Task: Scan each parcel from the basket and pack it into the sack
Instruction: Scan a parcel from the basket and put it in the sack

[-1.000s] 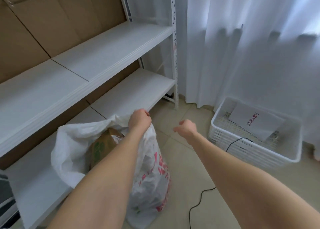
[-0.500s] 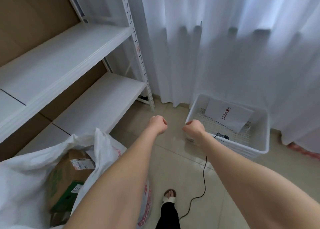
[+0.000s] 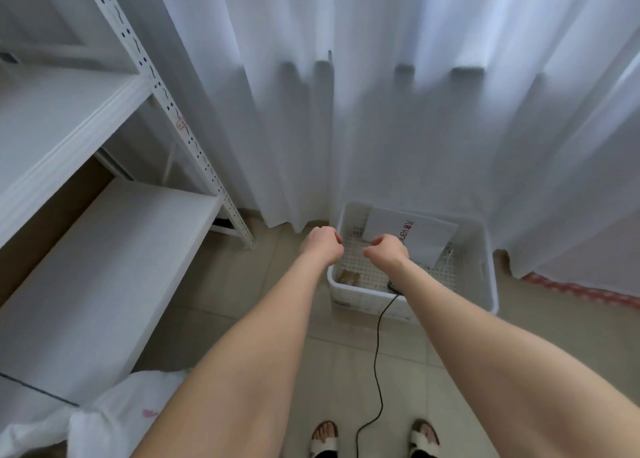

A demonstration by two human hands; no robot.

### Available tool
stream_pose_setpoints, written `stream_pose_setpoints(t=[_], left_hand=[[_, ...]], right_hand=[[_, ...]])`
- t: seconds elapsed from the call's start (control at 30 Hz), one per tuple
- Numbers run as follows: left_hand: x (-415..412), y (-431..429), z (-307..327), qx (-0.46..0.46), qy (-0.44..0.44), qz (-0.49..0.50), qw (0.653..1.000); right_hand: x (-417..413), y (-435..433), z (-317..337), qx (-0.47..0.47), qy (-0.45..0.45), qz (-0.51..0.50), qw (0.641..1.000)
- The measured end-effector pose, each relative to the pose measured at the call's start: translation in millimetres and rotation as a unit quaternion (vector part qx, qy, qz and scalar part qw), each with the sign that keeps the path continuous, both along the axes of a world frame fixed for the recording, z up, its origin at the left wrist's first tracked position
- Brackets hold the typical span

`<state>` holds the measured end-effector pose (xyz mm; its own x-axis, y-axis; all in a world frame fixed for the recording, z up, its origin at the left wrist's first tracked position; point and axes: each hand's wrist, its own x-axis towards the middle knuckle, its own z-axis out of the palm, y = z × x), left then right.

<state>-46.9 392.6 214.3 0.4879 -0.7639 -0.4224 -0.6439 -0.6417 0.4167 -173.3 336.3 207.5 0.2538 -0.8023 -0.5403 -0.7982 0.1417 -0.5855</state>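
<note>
A white slatted basket (image 3: 485,277) stands on the floor by the curtain. A flat white parcel (image 3: 426,231) with red lettering leans against its far wall. A small brown item (image 3: 349,277) lies in its near left corner. My left hand (image 3: 320,243) hangs over the basket's left rim with fingers curled and holds nothing. My right hand (image 3: 386,250) hovers above the basket's floor, fingers curled, also holding nothing. The scanner's dark head (image 3: 393,287) peeks out under my right forearm. The white sack (image 3: 104,419) lies at the lower left.
White metal shelving (image 3: 104,250) fills the left side, its corner post (image 3: 194,153) near the basket. A black cable (image 3: 377,353) runs from the basket across the tiled floor between my sandalled feet (image 3: 323,438). White curtains (image 3: 381,94) hang behind.
My view has swung right from the sack to the basket. My left hand let go of the sack's rim, and both hands have moved forward over the basket.
</note>
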Motion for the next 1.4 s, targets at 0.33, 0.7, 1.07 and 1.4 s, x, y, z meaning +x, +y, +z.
stream_pose_setpoints(t=[0.33, 0.7, 1.07, 1.4], left_hand=[[-20.1, -152.3, -68.0, 0.049, 0.021, 0.032, 0.998], [-36.7, -287.9, -223.3, 0.105, 0.054, 0.026, 0.993], [-34.6, -308.3, -476.2, 0.211, 0.075, -0.041, 0.974], [-1.2, -284.3, -649.8, 0.328, -0.033, 0.019, 0.944]], right_hand=[[-14.2, -159.6, -87.4, 0.059, 0.021, 0.015, 0.998], [-27.4, -284.4, -244.4, 0.122, 0.052, -0.048, 0.99], [-71.0, -317.2, -487.6, 0.23, 0.118, -0.095, 0.961], [-79.2, -325.8, -652.5, 0.328, 0.159, -0.057, 0.929]])
